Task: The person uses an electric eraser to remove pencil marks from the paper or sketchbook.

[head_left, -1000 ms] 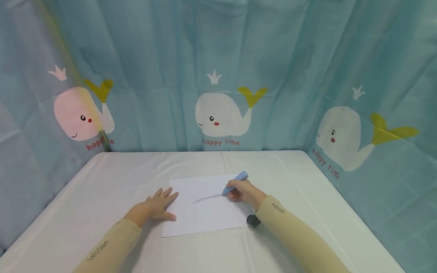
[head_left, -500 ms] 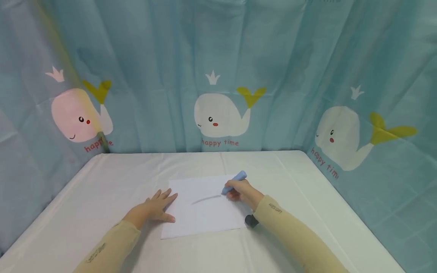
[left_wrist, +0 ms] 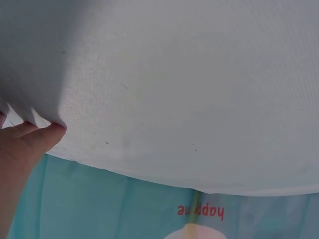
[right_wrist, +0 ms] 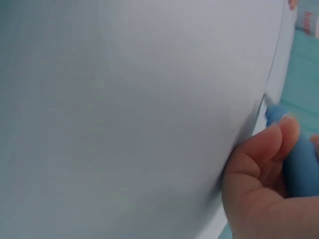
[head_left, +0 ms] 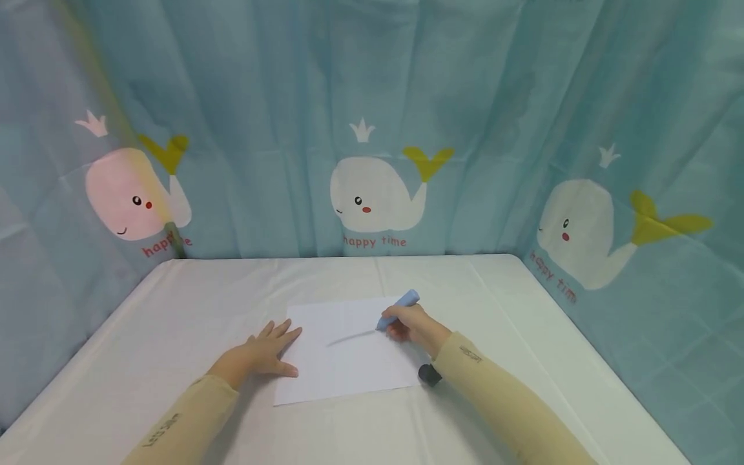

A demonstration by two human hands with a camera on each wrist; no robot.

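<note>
A sheet of white paper (head_left: 343, 368) lies on the white-covered table. In the head view, my left hand (head_left: 261, 354) rests flat with spread fingers over the paper's left edge. My right hand (head_left: 415, 326) pinches a thick light-blue marker pen (head_left: 407, 300) between thumb and fingers, its point down at the paper right of centre. From that point a thin grey streak (head_left: 351, 337) slants down to the left. Close up in the right wrist view, the blue marker's barrel (right_wrist: 301, 169) shows behind the thumb. Only some left fingers (left_wrist: 47, 137) appear in the left wrist view.
A small black round device (head_left: 429, 374) sits under the right wrist by the paper's lower right corner. The white tablecloth (head_left: 174, 310) reaches to a blue curtain (head_left: 279, 129) with printed whales, which stands behind and on both sides.
Both hands and the marker stay nearly in place on the paper. The head view shifts very slightly. The grey streak looks about the same length throughout.
</note>
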